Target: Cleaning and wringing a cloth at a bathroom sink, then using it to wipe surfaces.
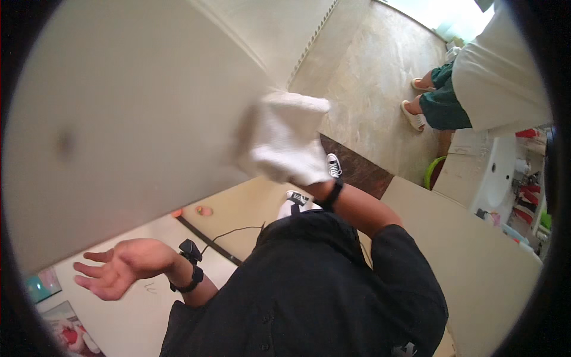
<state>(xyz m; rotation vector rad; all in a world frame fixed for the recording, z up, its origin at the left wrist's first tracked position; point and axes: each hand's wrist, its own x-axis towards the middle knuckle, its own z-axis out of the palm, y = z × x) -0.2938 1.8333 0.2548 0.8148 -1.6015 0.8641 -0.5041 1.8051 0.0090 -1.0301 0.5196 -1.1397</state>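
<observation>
A crumpled white cloth (290,138) covers my right hand, and only the wrist with a black band shows below it. The cloth lies against or just in front of a large pale door panel (147,111); motion blur hides whether they touch. My fingers inside the cloth are hidden. To the lower left, my left hand (120,270) is empty, with the palm turned up and the fingers apart. It is near the lower edge of the panel. A black strap with a small dark device (191,251) sits on the left wrist. A blurred dark spot (65,143) marks the panel.
Another person in a white top (499,76) and green shorts stands beyond a dark brown threshold (357,165). A white sink (495,174) with assorted items stands at the right. Near it is a green-rimmed container (432,172). Pictures (71,330) hang at the lower left.
</observation>
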